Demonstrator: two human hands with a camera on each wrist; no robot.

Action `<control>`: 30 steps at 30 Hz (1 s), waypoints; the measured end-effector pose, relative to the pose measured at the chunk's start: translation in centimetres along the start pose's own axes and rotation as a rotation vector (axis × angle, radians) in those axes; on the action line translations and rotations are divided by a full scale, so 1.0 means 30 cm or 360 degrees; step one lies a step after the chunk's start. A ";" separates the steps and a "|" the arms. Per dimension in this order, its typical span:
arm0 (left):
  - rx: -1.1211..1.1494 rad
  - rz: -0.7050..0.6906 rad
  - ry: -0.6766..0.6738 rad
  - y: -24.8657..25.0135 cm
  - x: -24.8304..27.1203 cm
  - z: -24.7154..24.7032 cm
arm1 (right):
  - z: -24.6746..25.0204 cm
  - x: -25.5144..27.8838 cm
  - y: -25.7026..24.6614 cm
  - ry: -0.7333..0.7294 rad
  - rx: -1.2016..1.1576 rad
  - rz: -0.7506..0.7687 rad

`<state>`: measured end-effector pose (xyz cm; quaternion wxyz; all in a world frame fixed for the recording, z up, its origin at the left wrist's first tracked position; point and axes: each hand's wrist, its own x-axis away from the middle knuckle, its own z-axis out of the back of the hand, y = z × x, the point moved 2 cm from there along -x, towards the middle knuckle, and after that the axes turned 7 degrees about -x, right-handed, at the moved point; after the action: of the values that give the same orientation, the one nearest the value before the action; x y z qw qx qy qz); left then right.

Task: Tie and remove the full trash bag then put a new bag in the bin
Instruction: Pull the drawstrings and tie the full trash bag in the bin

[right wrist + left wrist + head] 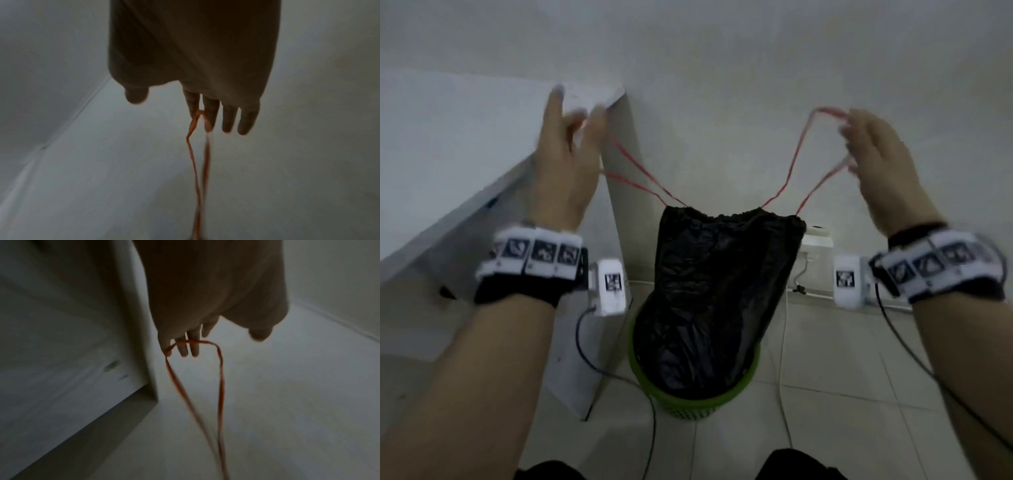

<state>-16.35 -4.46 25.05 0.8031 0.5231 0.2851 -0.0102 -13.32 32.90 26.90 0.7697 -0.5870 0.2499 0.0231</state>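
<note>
Black bag (717, 284) is sitting in the green bin (690, 399), standing tall, its bunched top pointing up. Your left hand (566, 154) and right hand (876, 161), fingers straight, are hooking its red strings (640, 171).

Dim white wall (722, 68), pale tiled floor (842, 394), white cabinet (448, 171)
</note>
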 end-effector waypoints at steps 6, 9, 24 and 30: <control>-0.0040 0.0478 -0.0806 -0.426 0.414 -0.279 | -0.076 0.382 0.594 -0.0510 -0.0037 -0.0655; -0.0349 0.0487 -0.1255 -0.506 0.498 -0.431 | -0.219 0.436 0.646 -0.0806 -0.0234 -0.0711; 0.0600 0.0591 -0.0637 -0.162 0.385 -0.482 | -0.408 0.328 0.367 -0.0308 -0.1438 -0.0739; 0.1216 0.0982 -0.0382 -0.124 0.372 -0.458 | -0.399 0.312 0.276 -0.0044 -0.1541 -0.0611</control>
<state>-14.32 8.63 12.71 0.5471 0.8346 -0.0010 0.0639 -12.13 22.10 13.44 0.4036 -0.9107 0.0883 0.0023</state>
